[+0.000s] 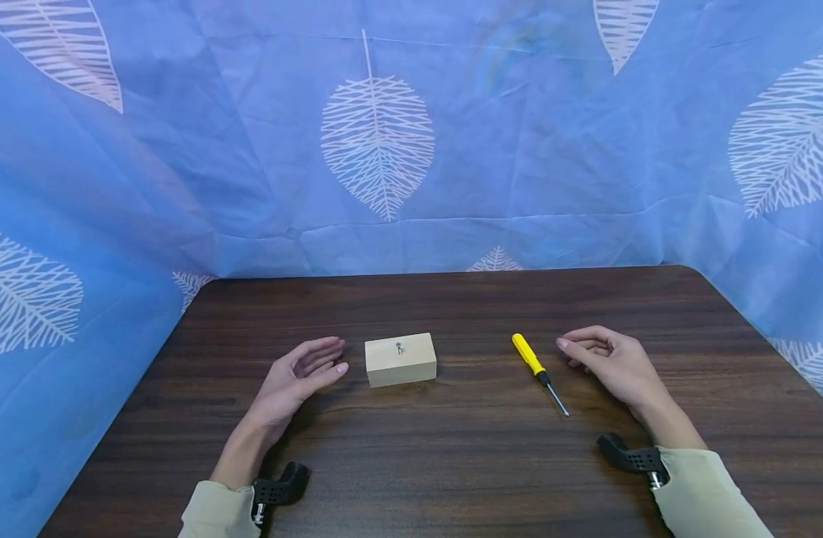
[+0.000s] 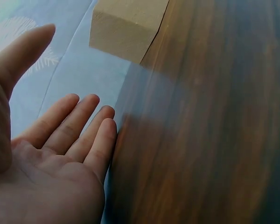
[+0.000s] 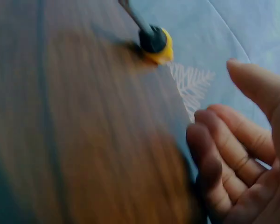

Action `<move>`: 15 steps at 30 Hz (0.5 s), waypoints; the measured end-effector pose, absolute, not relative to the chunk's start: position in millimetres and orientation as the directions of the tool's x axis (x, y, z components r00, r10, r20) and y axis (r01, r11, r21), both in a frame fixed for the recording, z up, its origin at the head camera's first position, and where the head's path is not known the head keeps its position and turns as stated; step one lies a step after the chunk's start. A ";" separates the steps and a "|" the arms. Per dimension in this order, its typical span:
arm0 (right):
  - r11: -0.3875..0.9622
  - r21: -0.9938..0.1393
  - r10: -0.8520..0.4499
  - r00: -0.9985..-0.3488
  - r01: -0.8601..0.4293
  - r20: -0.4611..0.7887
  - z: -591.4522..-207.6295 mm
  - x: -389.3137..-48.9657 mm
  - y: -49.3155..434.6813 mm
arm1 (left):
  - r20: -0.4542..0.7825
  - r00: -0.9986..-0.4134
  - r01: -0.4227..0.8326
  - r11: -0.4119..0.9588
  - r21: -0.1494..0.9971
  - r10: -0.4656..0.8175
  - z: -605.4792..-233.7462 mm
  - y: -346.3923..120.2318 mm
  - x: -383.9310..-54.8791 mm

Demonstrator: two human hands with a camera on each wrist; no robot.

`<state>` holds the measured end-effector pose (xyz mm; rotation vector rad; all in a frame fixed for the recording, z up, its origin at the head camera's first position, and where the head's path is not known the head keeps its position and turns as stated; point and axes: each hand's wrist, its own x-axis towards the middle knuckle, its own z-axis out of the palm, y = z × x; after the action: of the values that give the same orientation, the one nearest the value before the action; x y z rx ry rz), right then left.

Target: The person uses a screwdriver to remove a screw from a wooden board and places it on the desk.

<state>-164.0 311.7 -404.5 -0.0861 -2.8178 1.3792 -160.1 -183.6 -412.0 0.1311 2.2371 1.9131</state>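
Two hands (image 1: 299,378) (image 1: 613,365) leave gaps beside block (image 1: 401,362) and screwdriver (image 1: 531,359).

I see a pale rectangular wooden block (image 1: 402,366) barring three o'clock from the left hand (image 1: 293,383), a yellow-handled metal screwdriver (image 1: 538,370) nine o'clock from the right hand (image 1: 616,364), and passable brown wood-grain worktop (image 1: 472,373) between.

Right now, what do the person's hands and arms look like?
The left hand and right hand are ungloved. The left sleeve and right sleeve are pale beige-green. The left wrist mount and right wrist mount are black and curved, with small holes.
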 end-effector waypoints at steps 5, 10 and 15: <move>0.738 -0.674 0.016 -0.999 0.037 -0.037 -400.4 -170.3 295.2 | -0.065 -0.969 -0.023 0.174 0.984 0.238 -413.1 -169.8 -165.6; 0.802 -0.597 -0.019 -0.999 0.015 -0.051 -397.5 -173.9 279.8 | -0.028 -0.967 0.027 0.213 0.977 0.252 -414.9 -154.1 -170.9; 0.862 -0.507 -0.052 -0.997 -0.013 -0.063 -394.9 -175.9 270.0 | -0.016 -0.972 0.053 0.286 0.957 0.234 -414.9 -142.1 -173.7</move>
<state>-175.9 270.0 -394.9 0.0544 -3.1029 0.8450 -173.7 -142.1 -414.9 0.2693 2.3922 1.7707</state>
